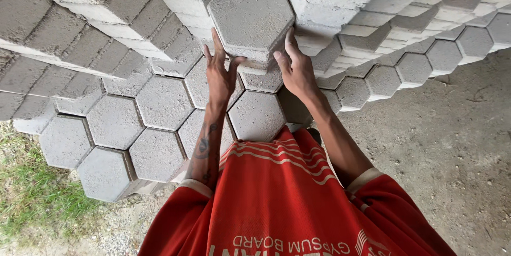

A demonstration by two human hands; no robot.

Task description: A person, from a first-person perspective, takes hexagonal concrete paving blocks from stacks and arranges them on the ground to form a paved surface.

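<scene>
A grey hexagonal concrete paver point(251, 13) sits raised above a stack of the same pavers. My left hand point(221, 72) presses against its lower left edge, fingers spread along the side. My right hand point(295, 67) grips its lower right edge. Both hands hold this one paver between them. Below my hands lies a flat layer of hexagonal pavers point(159, 101) fitted edge to edge. My red shirt point(282, 197) fills the bottom centre of the view.
Taller stacks of pavers rise at the top left point(80, 16) and top right point(372, 5). Bare dirt ground point(447, 144) lies to the right. A patch of grass point(32, 197) grows at the lower left beside the stack.
</scene>
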